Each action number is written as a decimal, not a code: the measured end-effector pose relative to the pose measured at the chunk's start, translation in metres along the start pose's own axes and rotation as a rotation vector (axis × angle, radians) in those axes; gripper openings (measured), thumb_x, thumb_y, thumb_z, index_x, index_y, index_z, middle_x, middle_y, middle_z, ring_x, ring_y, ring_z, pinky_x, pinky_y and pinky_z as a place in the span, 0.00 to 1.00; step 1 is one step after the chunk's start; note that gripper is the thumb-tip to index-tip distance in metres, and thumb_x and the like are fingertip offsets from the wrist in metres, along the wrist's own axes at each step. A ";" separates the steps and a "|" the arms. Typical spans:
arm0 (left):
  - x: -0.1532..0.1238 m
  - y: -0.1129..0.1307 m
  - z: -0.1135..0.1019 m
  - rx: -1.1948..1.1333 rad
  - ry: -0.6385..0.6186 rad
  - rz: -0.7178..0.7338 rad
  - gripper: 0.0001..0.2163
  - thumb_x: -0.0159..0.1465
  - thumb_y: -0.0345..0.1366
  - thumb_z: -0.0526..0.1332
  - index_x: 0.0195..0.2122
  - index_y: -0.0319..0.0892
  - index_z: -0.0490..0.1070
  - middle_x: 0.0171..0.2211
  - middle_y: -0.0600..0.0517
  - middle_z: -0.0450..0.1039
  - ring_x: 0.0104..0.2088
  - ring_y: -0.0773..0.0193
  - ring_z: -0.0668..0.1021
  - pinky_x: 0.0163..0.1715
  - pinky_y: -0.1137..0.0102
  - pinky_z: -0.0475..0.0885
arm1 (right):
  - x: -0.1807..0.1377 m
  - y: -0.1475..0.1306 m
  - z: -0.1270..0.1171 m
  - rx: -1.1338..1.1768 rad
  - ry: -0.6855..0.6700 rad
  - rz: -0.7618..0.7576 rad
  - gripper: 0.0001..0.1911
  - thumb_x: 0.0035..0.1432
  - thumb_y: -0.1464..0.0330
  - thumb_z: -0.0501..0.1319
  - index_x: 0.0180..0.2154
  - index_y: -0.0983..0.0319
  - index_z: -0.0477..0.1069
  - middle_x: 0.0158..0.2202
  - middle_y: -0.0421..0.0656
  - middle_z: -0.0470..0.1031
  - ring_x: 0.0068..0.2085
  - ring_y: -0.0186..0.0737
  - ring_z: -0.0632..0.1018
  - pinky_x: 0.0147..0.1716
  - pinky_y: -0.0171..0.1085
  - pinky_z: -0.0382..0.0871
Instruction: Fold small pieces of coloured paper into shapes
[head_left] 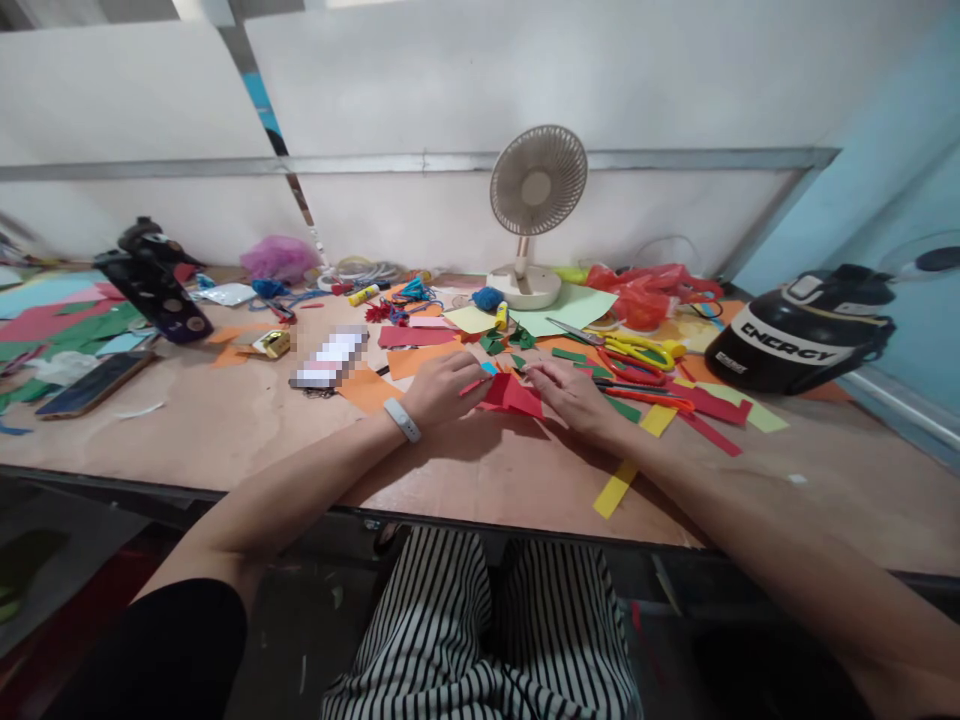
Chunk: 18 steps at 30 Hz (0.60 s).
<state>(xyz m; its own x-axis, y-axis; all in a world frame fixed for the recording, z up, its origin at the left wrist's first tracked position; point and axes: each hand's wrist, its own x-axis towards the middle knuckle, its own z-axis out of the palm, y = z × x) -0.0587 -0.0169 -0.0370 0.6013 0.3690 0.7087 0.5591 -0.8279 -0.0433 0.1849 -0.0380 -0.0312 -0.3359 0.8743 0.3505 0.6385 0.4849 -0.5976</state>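
A folded piece of red paper [511, 396] is held just above the table's front part, between my two hands. My left hand [448, 390], with a white band on the wrist, pinches the paper's left side. At the paper's upper right edge is my right hand [574, 397], its thumb and fingertips pressed together; what they pinch is too small to make out. Green paper scraps [517, 340] lie just beyond the fingers. To the right are yellow-handled scissors [637, 347], orange-handled scissors [649, 396] and a yellow paper strip [616, 488].
A small fan [537, 187] stands at the back. A large black jug [802, 330] is on the right. Leftward are a phone [330, 358], a gold box [270, 344], a dark bottle [157, 290] and another phone [96, 383]. Glue sticks [364, 295] and yarn [487, 299] lie behind.
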 end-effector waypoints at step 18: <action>-0.001 0.010 -0.002 -0.248 -0.351 0.200 0.14 0.73 0.38 0.52 0.44 0.43 0.78 0.44 0.48 0.80 0.45 0.60 0.80 0.46 0.62 0.74 | 0.005 0.014 0.009 0.032 -0.159 -0.025 0.16 0.60 0.60 0.59 0.42 0.61 0.80 0.39 0.46 0.83 0.40 0.47 0.79 0.40 0.42 0.70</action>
<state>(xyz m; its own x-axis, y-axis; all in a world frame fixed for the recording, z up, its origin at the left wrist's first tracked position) -0.0549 -0.0266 -0.0369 0.8636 0.2769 0.4213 0.2851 -0.9574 0.0447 0.1861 -0.0268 -0.0441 -0.4585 0.8533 0.2483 0.6073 0.5048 -0.6134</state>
